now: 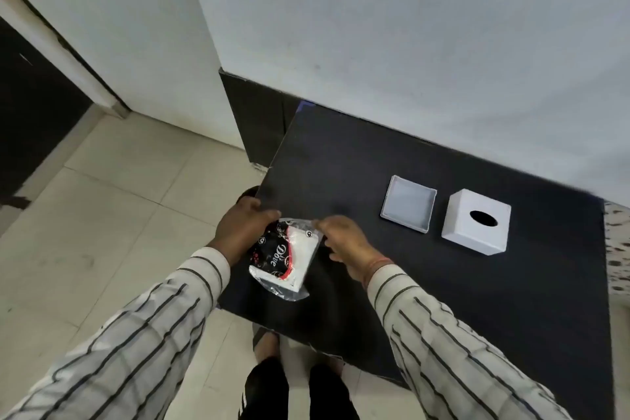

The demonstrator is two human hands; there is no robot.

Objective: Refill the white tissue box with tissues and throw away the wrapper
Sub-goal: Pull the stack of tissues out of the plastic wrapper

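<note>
A plastic-wrapped tissue pack (284, 257), black and red print over white tissues, hangs over the near left part of the black table (443, 300). My left hand (243, 227) grips its upper left side. My right hand (344, 244) pinches the clear wrapper's top edge on the right. The white tissue box is in two parts on the table to the right: the cover with an oval slot (476, 221) stands apart from its shallow tray (408, 203), which lies open side up with nothing in it.
The table backs against a white wall (409, 44). Left of it is tiled floor (119, 215) and a dark doorway (30, 106). A dark round object (246, 194) peeks from behind the table's left edge. My feet are below, near the table's front corner.
</note>
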